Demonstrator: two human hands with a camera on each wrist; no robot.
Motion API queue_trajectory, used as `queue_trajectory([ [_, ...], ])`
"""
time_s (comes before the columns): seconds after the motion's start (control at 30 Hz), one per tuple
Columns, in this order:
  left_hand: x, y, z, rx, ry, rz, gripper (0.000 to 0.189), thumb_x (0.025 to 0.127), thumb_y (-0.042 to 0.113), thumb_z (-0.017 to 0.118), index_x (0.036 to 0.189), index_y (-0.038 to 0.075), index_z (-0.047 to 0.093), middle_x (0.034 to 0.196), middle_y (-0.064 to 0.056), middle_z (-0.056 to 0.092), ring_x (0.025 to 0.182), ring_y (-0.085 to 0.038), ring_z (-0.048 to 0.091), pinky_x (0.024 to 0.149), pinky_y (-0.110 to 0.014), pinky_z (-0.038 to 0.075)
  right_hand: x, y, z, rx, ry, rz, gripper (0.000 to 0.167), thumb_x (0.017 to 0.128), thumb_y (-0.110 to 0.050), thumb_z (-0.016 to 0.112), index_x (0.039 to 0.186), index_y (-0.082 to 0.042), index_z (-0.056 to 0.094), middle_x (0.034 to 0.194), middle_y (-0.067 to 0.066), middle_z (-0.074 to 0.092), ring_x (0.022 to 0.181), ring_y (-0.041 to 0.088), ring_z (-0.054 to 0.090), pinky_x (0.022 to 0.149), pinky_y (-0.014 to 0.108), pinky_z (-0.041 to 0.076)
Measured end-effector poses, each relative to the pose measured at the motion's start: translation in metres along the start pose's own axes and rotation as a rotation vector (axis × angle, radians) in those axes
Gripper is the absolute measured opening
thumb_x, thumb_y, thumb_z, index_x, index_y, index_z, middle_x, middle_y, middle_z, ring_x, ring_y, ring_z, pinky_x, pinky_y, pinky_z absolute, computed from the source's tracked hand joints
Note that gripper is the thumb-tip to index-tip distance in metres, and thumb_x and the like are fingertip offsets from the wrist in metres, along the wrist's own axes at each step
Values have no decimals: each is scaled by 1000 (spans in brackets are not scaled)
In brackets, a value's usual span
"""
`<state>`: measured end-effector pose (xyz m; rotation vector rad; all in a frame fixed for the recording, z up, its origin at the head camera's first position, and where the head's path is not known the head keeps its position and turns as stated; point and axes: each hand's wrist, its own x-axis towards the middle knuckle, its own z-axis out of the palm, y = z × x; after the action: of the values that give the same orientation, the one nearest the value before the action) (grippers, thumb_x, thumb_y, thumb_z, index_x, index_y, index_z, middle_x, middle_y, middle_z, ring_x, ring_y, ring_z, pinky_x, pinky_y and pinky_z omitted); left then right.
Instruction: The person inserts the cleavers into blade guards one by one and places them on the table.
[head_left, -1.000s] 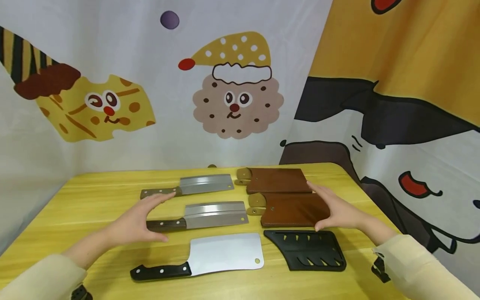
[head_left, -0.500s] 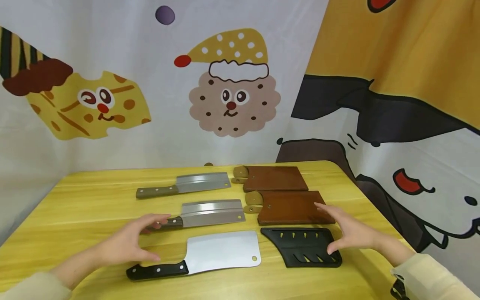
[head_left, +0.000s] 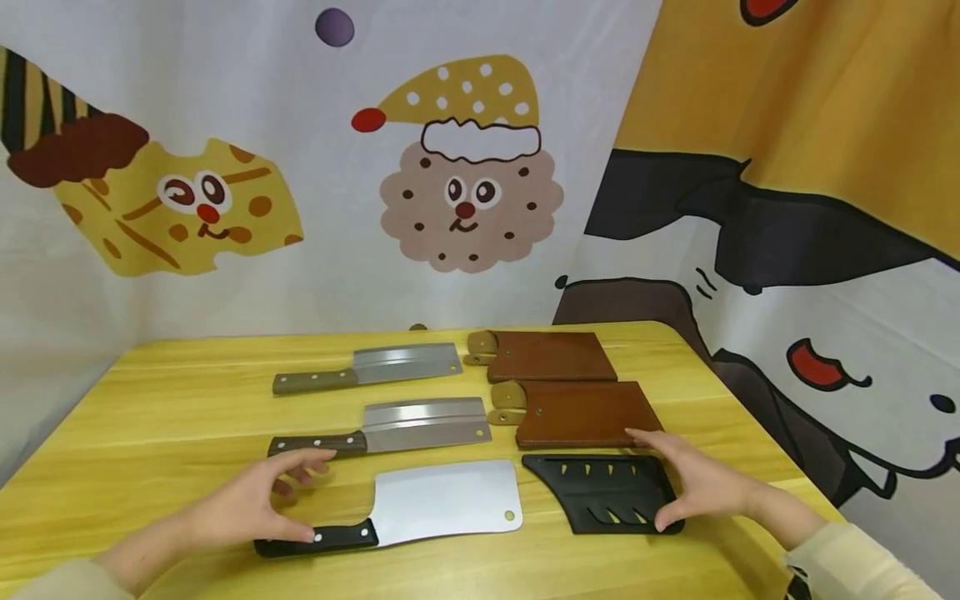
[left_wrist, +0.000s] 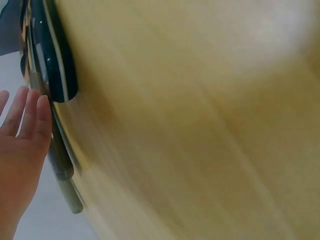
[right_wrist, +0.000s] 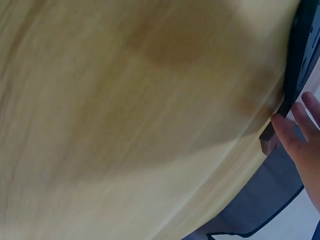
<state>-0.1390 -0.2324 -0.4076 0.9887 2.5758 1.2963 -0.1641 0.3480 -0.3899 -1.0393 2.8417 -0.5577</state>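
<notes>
A white-bladed cleaver (head_left: 446, 504) with a black riveted handle lies nearest in the head view. My left hand (head_left: 243, 504) hovers at that handle, fingers and thumb spread; whether the thumb touches it I cannot tell. In the left wrist view the left hand (left_wrist: 25, 135) has extended fingers beside the black handle (left_wrist: 62, 70). My right hand (head_left: 708, 483) is spread around the right end of a black slotted blade guard (head_left: 592, 492); contact is unclear. Seen from the right wrist, the right hand (right_wrist: 305, 140) has its fingers beside the dark guard (right_wrist: 297, 55).
Behind lie a dark-handled cleaver (head_left: 427, 423) and a smaller, olive-handled cleaver (head_left: 408, 364). Two brown leather sheaths (head_left: 585, 412) with tan straps lie to their right. Everything rests on a yellow wood-grain table (head_left: 150, 417), backed by a cartoon curtain (head_left: 322, 283).
Both hands have come down and nearer: the left from the middle cleaver's handle to the black one, the right from the leather sheaths to the black guard. The knives and covers stayed put.
</notes>
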Motion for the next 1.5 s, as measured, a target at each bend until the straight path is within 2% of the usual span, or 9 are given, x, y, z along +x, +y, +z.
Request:
queue_trajectory([
  [0.27, -5, -4, 2, -53, -47, -7, 74, 72, 20, 81, 131, -5, 45, 112, -18, 59, 93, 0, 53, 70, -22, 49, -1, -1, 1, -4, -43, 35, 105, 64, -51, 79, 146, -7, 30, 137, 14, 45, 116, 26, 50, 79, 40, 48],
  [0.53, -7, -5, 7, -71, -92, -1, 77, 72, 20, 81, 132, -9, 43, 111, -17, 60, 90, 1, 51, 70, -20, 48, -1, -5, 1, -32, -85, 54, 110, 57, -53, 82, 143, -5, 34, 125, 9, 49, 108, 26, 51, 79, 32, 48],
  [0.8, -9, -9, 14, -85, -125, 19, 71, 71, 24, 81, 126, -6, 50, 105, -4, 60, 91, 1, 50, 75, -18, 47, 1, -6, 2, -107, -165, 100, 116, 56, -65, 77, 142, 1, 35, 130, 15, 44, 112, 33, 48, 80, 37, 48],
  [0.93, -10, -9, 16, -58, -140, 29, 57, 74, 26, 79, 118, -4, 59, 99, 3, 60, 88, 4, 49, 73, -18, 48, 3, -7, 4, -109, -152, 85, 109, 58, -62, 78, 139, 0, 40, 126, 9, 45, 109, 24, 47, 80, 32, 47],
  [1.13, -13, -9, 18, -16, -147, 48, 32, 79, 24, 75, 108, 12, 69, 99, 5, 63, 90, 3, 52, 71, -19, 46, 1, -7, 4, -67, -147, 54, 101, 58, -45, 83, 137, 1, 41, 118, 6, 39, 102, 16, 39, 75, 24, 42],
  [1.27, -16, -10, 14, -63, -139, 50, 30, 83, 22, 70, 111, 11, 68, 107, -4, 67, 98, 4, 53, 77, -16, 46, -1, -7, 3, -18, -168, 54, 98, 59, -40, 82, 138, -1, 38, 125, 10, 39, 106, 19, 41, 75, 24, 43],
  [1.33, -18, -11, 10, -108, -140, 23, 31, 85, 21, 69, 113, 9, 67, 112, -8, 67, 103, 6, 54, 79, -14, 46, -2, -8, 2, 26, -181, 58, 96, 62, -38, 81, 139, -2, 36, 128, 12, 38, 109, 20, 41, 75, 25, 43],
  [1.43, -20, -10, 5, -153, -130, -16, 32, 84, 20, 70, 113, 8, 67, 114, -5, 68, 104, 8, 53, 80, -13, 46, -2, -8, -1, 110, -195, 65, 93, 66, -34, 78, 141, -5, 33, 132, 13, 37, 112, 15, 41, 77, 27, 42],
  [1.5, -21, -8, 2, -211, -125, -34, 31, 82, 16, 71, 112, 7, 68, 108, -1, 70, 95, 8, 56, 74, -14, 48, -1, -9, -4, 162, -191, 75, 92, 66, -32, 77, 142, -6, 32, 133, 15, 35, 114, 12, 39, 78, 31, 42],
])
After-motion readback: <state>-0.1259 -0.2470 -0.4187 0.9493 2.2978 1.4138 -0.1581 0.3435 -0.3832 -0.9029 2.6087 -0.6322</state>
